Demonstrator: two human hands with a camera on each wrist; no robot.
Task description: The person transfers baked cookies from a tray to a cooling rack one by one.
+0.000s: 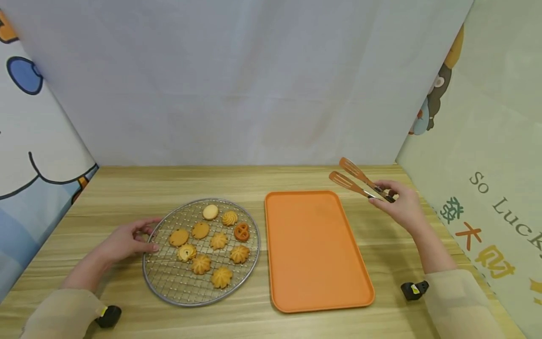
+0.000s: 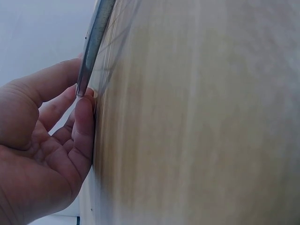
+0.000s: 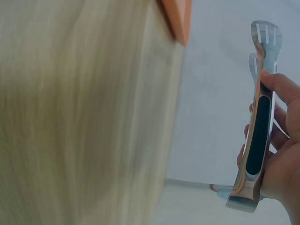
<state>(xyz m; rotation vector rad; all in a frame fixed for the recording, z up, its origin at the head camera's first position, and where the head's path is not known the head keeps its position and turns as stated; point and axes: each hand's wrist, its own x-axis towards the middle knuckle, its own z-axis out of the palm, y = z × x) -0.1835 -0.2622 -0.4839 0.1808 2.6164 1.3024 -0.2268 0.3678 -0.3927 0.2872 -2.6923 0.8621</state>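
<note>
My left hand (image 1: 124, 242) grips the left edge of a round wire cooling rack (image 1: 167, 278), thumb over the rim and fingers below it. In the left wrist view the rack's metal rim (image 2: 93, 51) sits between thumb and fingers. Several cookies lie on the mesh, among them a pretzel-shaped one (image 1: 242, 232), a pale round one (image 1: 210, 212) and a star-shaped one (image 1: 222, 277). My right hand (image 1: 402, 205) holds slotted serving tongs (image 3: 257, 131) with dark grip inlays, raised above the table, their two ends apart with nothing between them.
An orange rectangular tray (image 1: 313, 254) lies flat between the rack and my right arm. The wood-grain table (image 1: 203, 179) ends at a white cloth backdrop (image 1: 254, 84). Printed panels stand along the left and right sides.
</note>
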